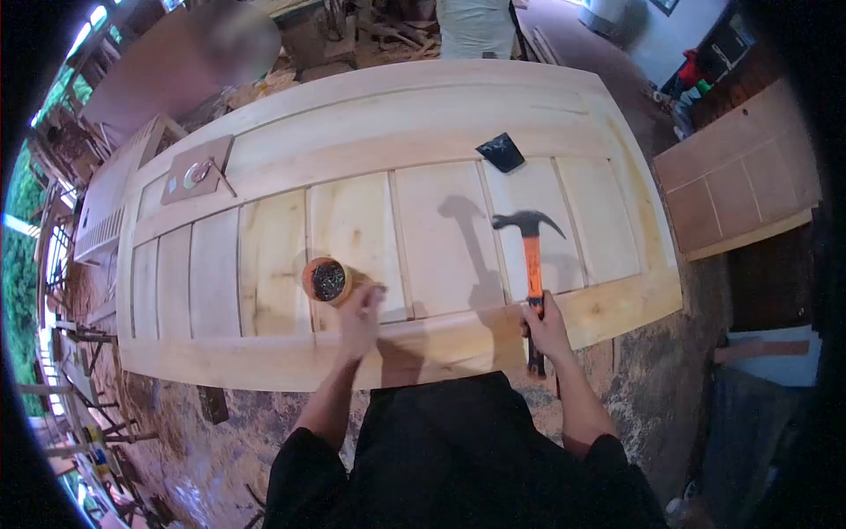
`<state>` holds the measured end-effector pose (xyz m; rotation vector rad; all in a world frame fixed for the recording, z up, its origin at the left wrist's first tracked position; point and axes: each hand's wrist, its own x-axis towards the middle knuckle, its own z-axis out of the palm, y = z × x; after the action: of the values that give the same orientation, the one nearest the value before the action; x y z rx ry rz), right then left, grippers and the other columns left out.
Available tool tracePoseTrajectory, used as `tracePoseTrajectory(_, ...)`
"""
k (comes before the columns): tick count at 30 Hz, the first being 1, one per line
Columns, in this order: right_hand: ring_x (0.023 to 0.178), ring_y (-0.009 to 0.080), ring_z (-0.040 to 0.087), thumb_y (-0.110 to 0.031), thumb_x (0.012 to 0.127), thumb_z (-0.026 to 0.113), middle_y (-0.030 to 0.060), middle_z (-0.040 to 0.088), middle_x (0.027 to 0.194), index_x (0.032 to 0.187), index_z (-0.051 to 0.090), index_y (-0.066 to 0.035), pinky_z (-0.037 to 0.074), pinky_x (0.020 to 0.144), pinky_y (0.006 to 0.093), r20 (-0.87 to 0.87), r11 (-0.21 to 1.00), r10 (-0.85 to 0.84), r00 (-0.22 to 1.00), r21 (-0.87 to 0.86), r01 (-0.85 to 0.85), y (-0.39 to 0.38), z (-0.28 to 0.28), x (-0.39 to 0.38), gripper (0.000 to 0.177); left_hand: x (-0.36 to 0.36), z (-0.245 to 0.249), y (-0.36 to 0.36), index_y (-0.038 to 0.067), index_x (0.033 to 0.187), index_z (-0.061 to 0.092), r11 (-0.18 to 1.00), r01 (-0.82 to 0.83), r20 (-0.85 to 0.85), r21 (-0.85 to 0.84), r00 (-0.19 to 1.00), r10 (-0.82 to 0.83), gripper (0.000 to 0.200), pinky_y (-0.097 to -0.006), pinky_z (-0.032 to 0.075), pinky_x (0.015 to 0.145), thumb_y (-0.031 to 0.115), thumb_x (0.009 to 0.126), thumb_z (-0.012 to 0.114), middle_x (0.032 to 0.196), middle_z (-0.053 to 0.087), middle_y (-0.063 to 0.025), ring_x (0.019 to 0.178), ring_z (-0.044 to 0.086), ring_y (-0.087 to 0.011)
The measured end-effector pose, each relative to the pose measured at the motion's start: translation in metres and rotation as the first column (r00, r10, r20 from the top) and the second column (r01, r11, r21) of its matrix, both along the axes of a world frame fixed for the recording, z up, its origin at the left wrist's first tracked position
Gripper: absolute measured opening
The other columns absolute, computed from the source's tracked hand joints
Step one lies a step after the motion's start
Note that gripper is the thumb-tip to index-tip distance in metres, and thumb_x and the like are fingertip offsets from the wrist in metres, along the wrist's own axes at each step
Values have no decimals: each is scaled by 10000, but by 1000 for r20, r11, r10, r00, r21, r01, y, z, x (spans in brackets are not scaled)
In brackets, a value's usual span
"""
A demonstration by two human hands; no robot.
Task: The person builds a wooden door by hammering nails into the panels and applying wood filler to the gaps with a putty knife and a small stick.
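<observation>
Hammer [531, 256] held upright over door [441, 132], orange handle gripped low by right hand [545, 328], closed tight. Head judged heavy, hard; handle stiff, best gripped near end. Left hand [361, 313] loosely open, just beside nail tub [327, 280]; tub likely light, easily tipped.

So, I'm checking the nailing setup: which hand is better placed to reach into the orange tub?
Probably the left: the left hand sits right beside the orange tub, while the right hand grips the hammer, farther away.
</observation>
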<state>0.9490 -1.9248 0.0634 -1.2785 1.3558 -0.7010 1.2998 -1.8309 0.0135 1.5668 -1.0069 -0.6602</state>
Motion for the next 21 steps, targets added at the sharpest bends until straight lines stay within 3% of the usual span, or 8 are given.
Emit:
tracePoseTrajectory(2,566,95,557,-137,971,631,-4,501,686,952,504,-40,463,506,278,-14,997,-7,1000,78,8,21,0,-9,161,-34,3,8,0,1091,707,975,193,114,107,972,-205,161,-345,560,861,30,973,602,1010,745,-122,918,716,-229)
tracePoseTrajectory(6,559,121,602,-148,980,625,60,600,729,1087,530,-33,474,506,299,-224,998,50,973,55,-39,59,-17,-27,184,-84,-17,-4,45,1075,732,923,354,179,153,908,-378,156,-392,540,888,79,941,661,985,739,-122,963,686,-294)
tracePoseTrajectory(9,648,200,675,-198,985,634,140,664,796,1170,530,-26,521,572,352,-277,995,104,955,17,-103,83,-4,-33,273,-97,-18,-11,72,1057,746,909,372,176,191,898,-404,155,-420,516,897,107,917,688,992,732,-112,979,662,-315)
tracePoseTrajectory(10,760,304,705,-250,991,640,189,685,839,1263,508,-29,552,666,408,-374,988,154,914,39,-150,89,-2,-33,375,-102,-20,-14,81,1050,751,903,379,152,202,899,-411,155,-427,507,899,115,909,696,998,729,-109,983,655,-319)
tracePoseTrajectory(12,838,378,699,-279,1002,627,221,697,894,1343,476,-43,553,732,463,-490,961,219,844,-43,-274,99,15,-29,442,-103,-23,-17,87,1029,755,909,393,238,137,878,-415,144,-431,503,900,114,900,695,1011,728,-102,981,656,-313)
tracePoseTrajectory(13,845,401,700,-302,1018,595,233,703,927,1382,465,-56,552,738,485,-385,971,240,891,75,-229,102,21,-26,458,-105,-24,-21,91,1018,757,907,412,276,90,864,-421,140,-432,501,901,113,896,694,1018,728,-98,981,656,-310)
tracePoseTrajectory(17,852,461,681,-315,1026,572,253,682,876,1267,494,-51,535,726,533,-527,956,292,798,156,-246,118,21,-22,366,-105,-28,-25,78,964,746,881,435,364,189,802,-474,108,-424,501,893,112,871,703,1012,724,-93,976,646,-308)
tracePoseTrajectory(21,850,488,665,-322,1024,570,262,669,868,1222,499,-51,528,720,551,-496,952,306,812,138,-274,124,38,-16,343,-102,-30,-22,63,962,733,886,404,399,229,791,-464,129,-425,495,893,107,842,712,1011,717,-102,986,638,-318)
